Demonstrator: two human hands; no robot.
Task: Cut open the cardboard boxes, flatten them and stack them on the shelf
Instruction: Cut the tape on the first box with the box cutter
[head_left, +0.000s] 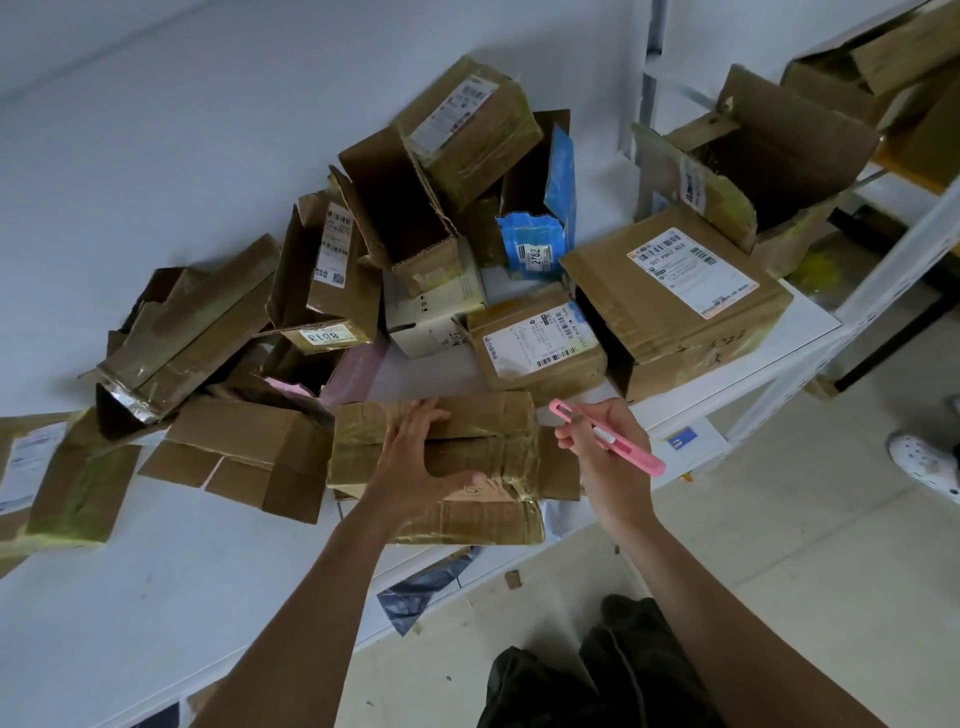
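Note:
A taped cardboard box (483, 421) lies at the front edge of the white shelf board (156, 587). My left hand (421, 457) grips the box from the top, fingers spread over its upper face and thumb along its front. My right hand (602, 447) holds a pink utility knife (608, 436) just right of the box, its tip pointing up and to the left, clear of the cardboard. I cannot see whether the blade is out.
Many opened and sealed boxes are piled behind, among them a large labelled box (680, 301), a small labelled one (535, 348) and a blue packet (535, 244). Flattened cardboard (57, 483) lies at the left. A second rack (893, 270) stands to the right. Someone's white shoe (924, 462) is on the floor.

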